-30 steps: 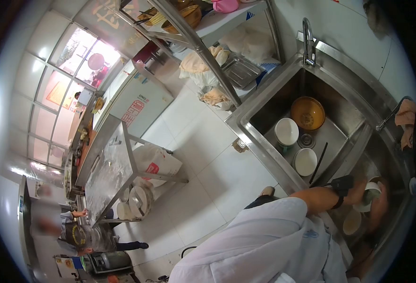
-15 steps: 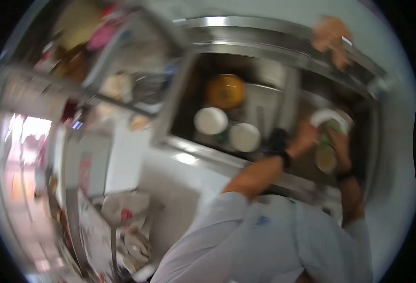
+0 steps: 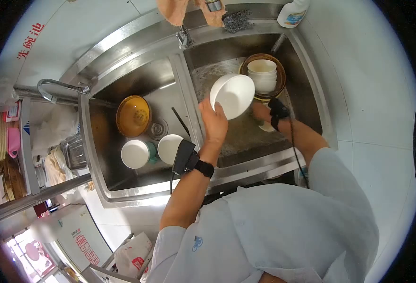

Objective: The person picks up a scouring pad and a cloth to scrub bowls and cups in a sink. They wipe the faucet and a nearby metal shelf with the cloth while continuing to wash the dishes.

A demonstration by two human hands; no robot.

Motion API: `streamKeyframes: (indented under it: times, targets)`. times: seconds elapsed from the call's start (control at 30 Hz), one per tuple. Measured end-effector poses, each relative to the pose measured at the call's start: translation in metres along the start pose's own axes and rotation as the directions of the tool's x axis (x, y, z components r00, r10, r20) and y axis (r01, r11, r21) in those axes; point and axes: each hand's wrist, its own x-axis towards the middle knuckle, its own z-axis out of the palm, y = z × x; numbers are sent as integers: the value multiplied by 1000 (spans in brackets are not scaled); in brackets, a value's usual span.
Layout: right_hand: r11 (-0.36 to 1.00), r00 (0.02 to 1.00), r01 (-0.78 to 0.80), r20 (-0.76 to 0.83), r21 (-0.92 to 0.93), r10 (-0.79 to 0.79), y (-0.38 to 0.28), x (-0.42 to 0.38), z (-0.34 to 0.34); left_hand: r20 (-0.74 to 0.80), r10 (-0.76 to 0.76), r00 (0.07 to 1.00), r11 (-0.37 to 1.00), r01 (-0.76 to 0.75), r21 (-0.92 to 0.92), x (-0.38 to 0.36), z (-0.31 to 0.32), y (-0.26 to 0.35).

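White and glossy, a bowl (image 3: pixel 233 95) is held up over the divider between the two basins of a steel sink (image 3: pixel 137 82). It is gripped at its rim by the left hand (image 3: pixel 214 123), fingers closed on the near edge, with the hollow tipped toward the camera. The right hand (image 3: pixel 260 112) is lowered in the right basin, just beside a small white dish (image 3: pixel 266 127); whether its fingers are closed or spread cannot be told, since the bowl and the wrist strap cover most of it.

The bowl would be handled best with the grip kept firm on the wet rim and the tilt kept, so that water runs off into a basin — not onto the front ledge. It should be carried low over the divider, clear of the white bowls (image 3: pixel 262 74) stacked in a brown dish at the far right.

In the left basin lie a yellow bowl (image 3: pixel 133 115) and two white bowls (image 3: pixel 135 153), with a dark stick-like utensil by the divider — its kind cannot be made out. A black wrist device (image 3: pixel 184 158) and its cable hide part of the near ledge. The orange cloth (image 3: pixel 177 12) and bottle (image 3: pixel 293 13) at the far edge are cut off by the frame.
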Motion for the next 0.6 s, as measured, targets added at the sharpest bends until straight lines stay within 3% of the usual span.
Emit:
streamKeyframes:
  times: [0.07, 0.13, 0.17, 0.23, 0.27, 0.33, 0.37, 0.43, 0.47, 0.5, 0.53, 0.6]
  targets:
    - [994, 990, 12, 139, -109, 4, -3, 4, 23, 25, -37, 999, 998, 38, -43, -3, 0, 5]
    - [981, 963, 100, 263, -169, -52, -4, 8, 56, 22, -223, 975, 929, 219, -297, -6, 1, 18]
    - [972, 944, 143, 321, -189, -77, -2, 7, 70, 14, -225, 974, 930, 219, -295, -7, 0, 25]
    - [965, 912, 204, 390, -167, -125, 3, 1, 69, 156, -434, 887, 716, 445, -538, -11, -1, 36]
    - [963, 901, 227, 407, -143, -152, 8, -2, 66, 158, -430, 889, 716, 443, -540, -9, -1, 37]
    - [966, 896, 253, 391, -59, -211, 9, -13, 37, 356, -531, 769, 518, 627, -582, -6, -6, 35]
    - [967, 904, 255, 359, -15, -232, 6, -20, 21, 363, -523, 771, 517, 626, -584, -4, -6, 29]
    - [956, 944, 268, 167, 118, -285, -9, -44, -30, 594, -461, 659, 315, 747, -585, 2, -5, 11]
    - [942, 957, 279, 25, 185, -288, -20, -57, -51, 596, -450, 665, 317, 743, -589, 2, -4, 10]
    - [904, 952, 295, -173, 310, -251, -38, -73, -80, 647, -468, 603, 226, 789, -571, 2, -3, 8]
    - [907, 951, 297, -175, 299, -254, -55, -89, -99, 695, -479, 536, 131, 827, -547, 2, -1, 7]
    - [854, 784, 443, -579, 273, -221, -92, -117, -121, 706, -443, 552, 52, 802, -595, 0, 4, 2]
